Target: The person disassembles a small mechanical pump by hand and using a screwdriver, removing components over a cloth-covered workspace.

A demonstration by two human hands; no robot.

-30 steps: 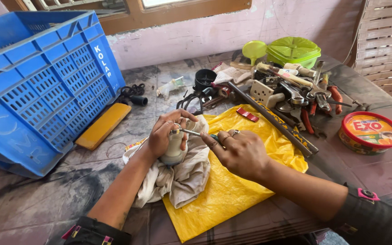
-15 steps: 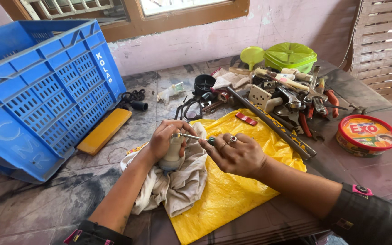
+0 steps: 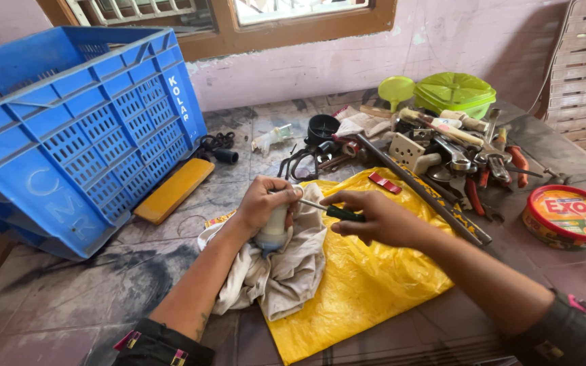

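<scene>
Left hand (image 3: 264, 203) closed round a small whitish cylindrical part (image 3: 272, 230), resting on a crumpled beige rag (image 3: 286, 271) over a yellow plastic sheet (image 3: 367, 285). Right hand (image 3: 374, 218) grips a dark-handled screwdriver (image 3: 337, 212), tip at the part's top. Surface: worn, stained stone-look tabletop (image 3: 55, 298), blue slotted plastic crate (image 3: 69, 135) at left; pink wall, wood-framed window behind.

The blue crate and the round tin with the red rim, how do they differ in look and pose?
The blue crate is large, rectangular, with slotted walls, and lies tipped on its side at the table's left; the round tin is small, low, solid-walled, and sits flat with its lid on at the right. The crate is plain blue; the tin is red and orange. Both rest on the table, untouched by either hand.
</scene>
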